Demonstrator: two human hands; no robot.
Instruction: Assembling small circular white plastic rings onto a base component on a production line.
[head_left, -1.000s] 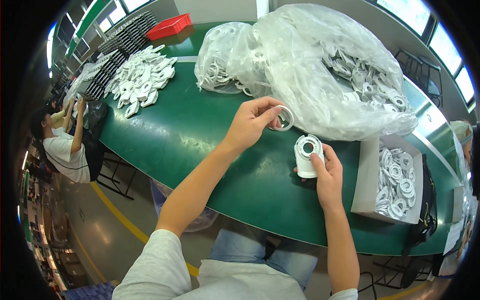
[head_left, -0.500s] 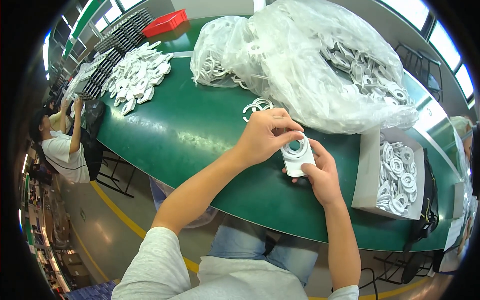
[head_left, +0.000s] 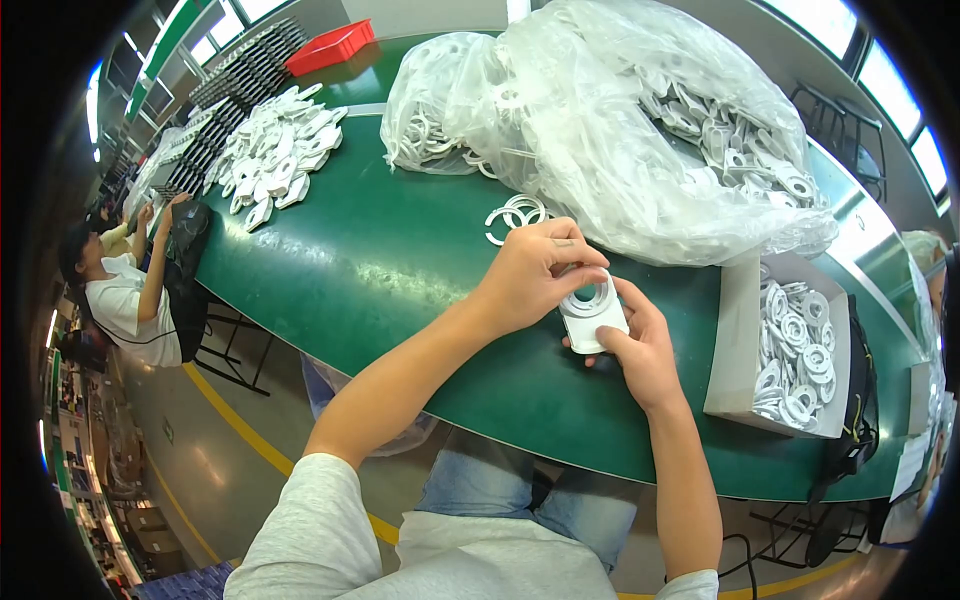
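Note:
A flat white plastic part (head_left: 594, 328) with a rounded end and a round hole is held over the near side of the green table. My right hand (head_left: 646, 350) grips it from the right, thumb on its front face, fingers behind. My left hand (head_left: 535, 272) is closed at the part's upper end, thumb and fingertips pinched at the ring-shaped rim round the hole. Whether a separate ring sits under those fingertips is hidden. Just beyond my left hand, several loose white rings (head_left: 520, 208) lie on the table.
Large clear plastic bags (head_left: 590, 130) of white parts fill the far side of the green table (head_left: 330, 240). On the right stands a white box (head_left: 728, 350) of white rings. At far left are a pile of white parts (head_left: 275, 155), stacked dark trays, a red bin (head_left: 330, 46) and a seated person (head_left: 130, 290).
The white part has tilted slightly and shifted a little left in my hands. My left fingertips have moved slightly along its rim. At far left, the other person's arms have moved.

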